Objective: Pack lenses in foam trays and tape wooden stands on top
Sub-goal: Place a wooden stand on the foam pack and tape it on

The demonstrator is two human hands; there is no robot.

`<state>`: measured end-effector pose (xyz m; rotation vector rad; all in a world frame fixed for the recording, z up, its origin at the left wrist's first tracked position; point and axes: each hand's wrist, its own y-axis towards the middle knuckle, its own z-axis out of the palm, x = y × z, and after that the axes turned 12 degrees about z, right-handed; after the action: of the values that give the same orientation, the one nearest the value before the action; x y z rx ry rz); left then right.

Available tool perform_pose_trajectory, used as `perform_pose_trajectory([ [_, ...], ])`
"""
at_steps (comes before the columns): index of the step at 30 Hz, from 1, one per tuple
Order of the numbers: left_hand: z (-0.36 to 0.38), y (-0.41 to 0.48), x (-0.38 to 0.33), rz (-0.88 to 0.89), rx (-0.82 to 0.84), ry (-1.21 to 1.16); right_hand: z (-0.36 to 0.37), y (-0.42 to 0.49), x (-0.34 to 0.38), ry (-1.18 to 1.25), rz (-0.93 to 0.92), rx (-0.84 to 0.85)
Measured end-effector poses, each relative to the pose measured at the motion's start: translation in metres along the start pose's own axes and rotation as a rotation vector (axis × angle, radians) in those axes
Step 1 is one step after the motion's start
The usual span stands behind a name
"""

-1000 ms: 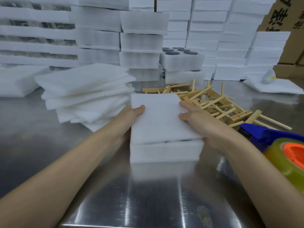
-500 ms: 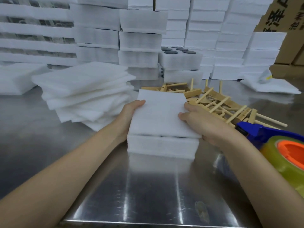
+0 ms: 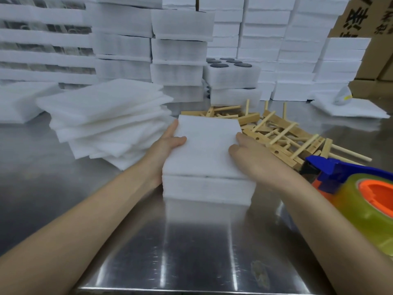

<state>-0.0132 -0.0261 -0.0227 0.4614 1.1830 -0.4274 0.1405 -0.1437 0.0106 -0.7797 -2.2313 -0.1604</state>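
With your left hand (image 3: 168, 143) and right hand (image 3: 253, 158) apart, each clasping one side of the foam tray (image 3: 206, 188) set back from the table's (image 3: 191, 241) near edge, press both thumbs on the cover sheet (image 3: 206, 145) and align its edges flush before adding wooden stands (image 3: 282, 133).

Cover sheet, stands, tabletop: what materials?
Cover sheet: apparently white foam; matte, softly textured face, thick edge.
Stands: seemingly bare pale wood; tan, no gloss, drilled holes, round dowel pegs.
Tabletop: likely stainless steel; brushed, with streaked light reflections.
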Motion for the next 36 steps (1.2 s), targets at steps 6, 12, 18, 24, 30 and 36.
perform_pose_trajectory([
  [6, -0.005, 0.001, -0.008, -0.069, 0.117, 0.166, 0.003, 0.006, 0.001, -0.267, 0.025, -0.054],
  [12, -0.003, 0.005, -0.011, -0.079, 0.16, 0.255, -0.014, 0.005, -0.005, -0.222, -0.127, -0.386],
  [18, -0.003, 0.009, -0.008, -0.075, 0.155, 0.261, -0.011, 0.029, -0.025, -0.693, 0.255, -0.358],
  [24, -0.005, 0.01, -0.007, -0.083, 0.164, 0.231, -0.022, 0.037, -0.028, -0.543, 0.225, -0.493],
  [30, -0.005, 0.01, -0.005, -0.077, 0.159, 0.218, -0.025, 0.035, -0.03, -0.126, -0.056, -0.743],
  [36, -0.006, 0.011, -0.003, -0.07, 0.151, 0.171, -0.02, 0.022, -0.008, 0.087, -0.721, -0.586],
])
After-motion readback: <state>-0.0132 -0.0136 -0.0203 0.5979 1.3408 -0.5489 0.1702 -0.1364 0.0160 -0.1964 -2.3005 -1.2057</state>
